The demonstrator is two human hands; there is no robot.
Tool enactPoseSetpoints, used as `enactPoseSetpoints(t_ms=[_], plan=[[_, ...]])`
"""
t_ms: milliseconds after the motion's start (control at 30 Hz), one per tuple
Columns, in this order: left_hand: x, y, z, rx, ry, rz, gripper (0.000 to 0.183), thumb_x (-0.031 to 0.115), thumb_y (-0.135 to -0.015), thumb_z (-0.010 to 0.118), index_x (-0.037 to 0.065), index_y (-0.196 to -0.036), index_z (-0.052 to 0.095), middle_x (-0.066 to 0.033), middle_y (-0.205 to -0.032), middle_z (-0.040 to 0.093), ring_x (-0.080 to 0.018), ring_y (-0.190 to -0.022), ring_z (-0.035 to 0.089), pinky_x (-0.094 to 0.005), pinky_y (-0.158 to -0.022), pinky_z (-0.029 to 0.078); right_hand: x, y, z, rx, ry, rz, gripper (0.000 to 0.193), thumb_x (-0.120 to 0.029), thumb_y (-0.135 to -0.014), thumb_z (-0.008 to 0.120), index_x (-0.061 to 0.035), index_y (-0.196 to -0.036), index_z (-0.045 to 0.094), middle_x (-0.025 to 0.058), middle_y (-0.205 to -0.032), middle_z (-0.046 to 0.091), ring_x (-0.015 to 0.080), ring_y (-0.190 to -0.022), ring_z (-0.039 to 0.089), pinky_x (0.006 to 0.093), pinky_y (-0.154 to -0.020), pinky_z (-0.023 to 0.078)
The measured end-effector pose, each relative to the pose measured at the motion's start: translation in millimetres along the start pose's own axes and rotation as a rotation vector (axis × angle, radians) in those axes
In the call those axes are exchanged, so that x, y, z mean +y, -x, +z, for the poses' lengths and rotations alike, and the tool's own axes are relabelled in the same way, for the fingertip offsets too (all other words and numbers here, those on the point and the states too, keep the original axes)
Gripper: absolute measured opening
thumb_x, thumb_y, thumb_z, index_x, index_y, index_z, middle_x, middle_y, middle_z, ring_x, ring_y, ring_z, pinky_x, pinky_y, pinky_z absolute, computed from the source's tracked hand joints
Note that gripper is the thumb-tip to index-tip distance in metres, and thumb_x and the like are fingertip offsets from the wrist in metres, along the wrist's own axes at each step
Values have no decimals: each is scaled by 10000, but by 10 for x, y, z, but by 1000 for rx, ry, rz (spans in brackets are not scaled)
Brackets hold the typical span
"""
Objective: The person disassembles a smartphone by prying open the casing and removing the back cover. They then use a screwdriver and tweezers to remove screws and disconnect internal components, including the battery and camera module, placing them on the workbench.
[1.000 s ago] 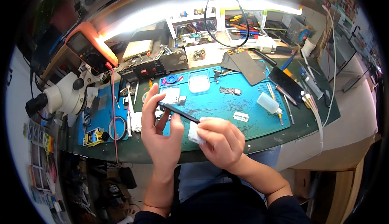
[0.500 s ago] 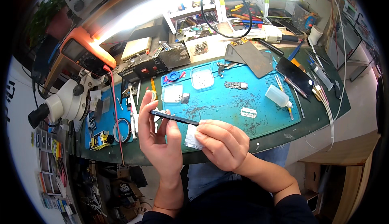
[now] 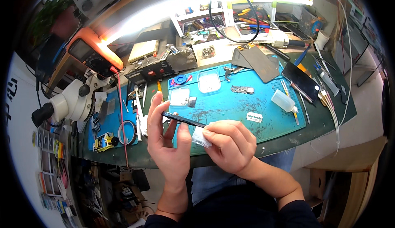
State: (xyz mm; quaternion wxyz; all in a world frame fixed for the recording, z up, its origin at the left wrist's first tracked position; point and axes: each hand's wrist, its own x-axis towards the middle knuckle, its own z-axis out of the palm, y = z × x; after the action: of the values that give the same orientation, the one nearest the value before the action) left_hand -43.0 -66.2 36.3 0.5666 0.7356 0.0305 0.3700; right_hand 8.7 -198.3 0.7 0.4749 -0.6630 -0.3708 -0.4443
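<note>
A thin black phone point(image 3: 184, 119) is seen nearly edge-on above the front of the bench. My left hand point(image 3: 169, 149) grips its left end, thumb below and fingers curled behind, with the upper fingers raised. At the other end, my right hand point(image 3: 233, 146) pinches the phone's corner along with a crumpled whitish wipe or plastic piece point(image 3: 200, 138) that hangs under it; which of the two I cannot tell. The blue work mat point(image 3: 222, 119) lies beneath. On it are a razor blade point(image 3: 254, 116), a small circuit board point(image 3: 242, 89) and a squeeze bottle point(image 3: 284, 100).
Two clear plastic boxes point(image 3: 209, 82) sit at the mat's back left. To the left stand a microscope point(image 3: 68, 103) and an orange multimeter point(image 3: 88, 53) with a red lead. At right lie a dark phone screen point(image 3: 301, 81) and several tools. A black cable loop point(image 3: 210, 14) hangs over the back.
The whole scene has shifted slightly right and down in the view. Both hands keep their hold on the phone, and the whitish piece still hangs from the right hand.
</note>
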Motion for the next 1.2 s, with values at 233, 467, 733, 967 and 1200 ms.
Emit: enactPoseSetpoints(t_ms=[233,467,733,967,1200], plan=[[83,-34,-53,-119,-27,43,640,-84,-887,623,29,-1513,552,-160,-1599,497,-290,-1468,518,-420,-1164,495,21,-99,-31,4,28,26,231,10,-782,841,-18,-977,719,74,-936,734,231,-773,713,330,-623,574],[-115,-217,128,-146,14,167,609,-59,-934,730,26,-1509,551,-118,-1407,673,-202,-1290,633,-323,-999,541,137,-315,-263,-175,6,305,173,-21,-874,814,-69,-1025,743,82,-894,715,253,-764,717,333,-609,558],[-168,-314,297,-403,314,-166,418,-6,-1026,699,13,-1428,588,-100,-1249,689,-156,-1151,680,-287,-975,554,558,-325,-512,-243,-218,737,109,-69,-917,852,2,-982,801,93,-905,783,138,-806,745,275,-708,585],[-192,-313,291,-376,300,-81,387,-13,-1027,701,30,-1405,635,-85,-1141,743,-111,-1020,723,-264,-849,598,612,-318,-461,-180,-292,616,115,-61,-920,859,12,-964,782,40,-892,744,87,-808,686,240,-704,542],[-190,-348,274,-427,269,-87,388,-19,-1021,708,35,-1399,641,-76,-1116,751,-101,-981,727,-255,-814,596,591,-472,-531,-224,-272,674,151,-99,-903,872,23,-970,814,92,-897,786,146,-795,746,282,-726,599]])
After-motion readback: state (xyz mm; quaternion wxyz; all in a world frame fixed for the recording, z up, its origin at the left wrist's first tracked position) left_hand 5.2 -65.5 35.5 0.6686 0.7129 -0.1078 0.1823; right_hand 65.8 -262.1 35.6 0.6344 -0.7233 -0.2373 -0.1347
